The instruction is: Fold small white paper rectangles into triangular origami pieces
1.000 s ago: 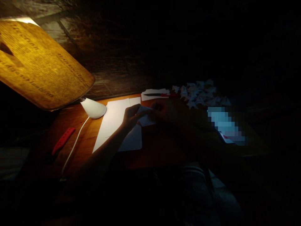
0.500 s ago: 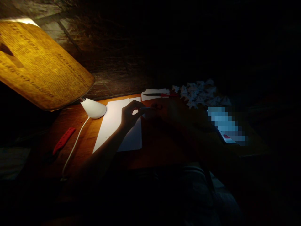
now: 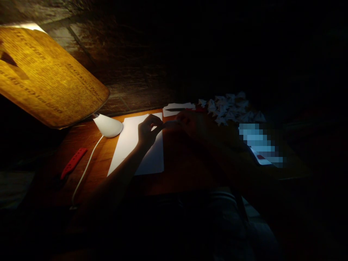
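Note:
My left hand (image 3: 148, 131) is above the white paper sheets (image 3: 127, 139), its thumb and fingers pinched on one end of a small piece of paper (image 3: 171, 124). My right hand (image 3: 187, 121) is in deep shadow just right of it, its fingers closed at the other end of that piece. The piece looks thin and dim, and its exact shape cannot be made out. Behind the hands, a knife (image 3: 175, 109) with a red handle lies on smaller white papers (image 3: 168, 114).
Several folded paper pieces (image 3: 225, 108) are heaped at the back right. A lit phone (image 3: 262, 159) lies in front of them. On the left stand a lamp with a printed yellow shade (image 3: 59, 76) and white base (image 3: 108, 125), its cable, and a red strap-like object (image 3: 74, 162).
My left hand has shifted slightly left. My right hand has risen a little, and the small piece of paper between the hands now looks darker.

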Demonstrator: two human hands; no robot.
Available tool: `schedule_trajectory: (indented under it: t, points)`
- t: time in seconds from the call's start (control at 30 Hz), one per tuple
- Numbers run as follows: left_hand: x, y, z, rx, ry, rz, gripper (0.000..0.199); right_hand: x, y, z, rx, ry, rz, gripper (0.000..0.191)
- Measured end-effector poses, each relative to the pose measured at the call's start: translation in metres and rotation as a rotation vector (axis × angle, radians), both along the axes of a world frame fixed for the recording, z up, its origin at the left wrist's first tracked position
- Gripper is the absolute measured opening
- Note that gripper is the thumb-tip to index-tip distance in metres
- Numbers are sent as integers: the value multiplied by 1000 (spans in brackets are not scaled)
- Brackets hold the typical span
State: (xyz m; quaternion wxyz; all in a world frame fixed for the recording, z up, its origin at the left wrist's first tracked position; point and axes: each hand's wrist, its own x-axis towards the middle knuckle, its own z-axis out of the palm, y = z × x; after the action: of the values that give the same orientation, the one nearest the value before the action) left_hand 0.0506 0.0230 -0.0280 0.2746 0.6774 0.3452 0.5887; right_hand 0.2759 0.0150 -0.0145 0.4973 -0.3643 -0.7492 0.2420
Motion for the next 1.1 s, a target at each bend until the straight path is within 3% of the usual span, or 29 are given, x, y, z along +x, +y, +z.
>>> schedule_trajectory:
  t: [0.47, 0.77, 0.87, 0.93, 1.03, 1.1]
  points:
    - [5, -17, 11, 192, 248, -16, 10, 0, -5, 8, 68, -150, -25, 24]
    - [3, -16, 8, 316, 328, 165, 4, 3, -1, 4, 77, -258, -52, 19]
    - [2, -15, 6, 327, 321, 154, 8, 3, 2, -2, 60, -229, -108, 28]
    - [2, -15, 6, 330, 318, 134, 12, 1, 6, -10, 16, -169, -164, 45]
    - [3, -16, 6, 331, 332, 127, 14, -2, 15, -23, -101, -5, -232, 75]
    - [3, -17, 7, 344, 343, 144, 14, -5, 20, -29, -213, 135, -235, 83]
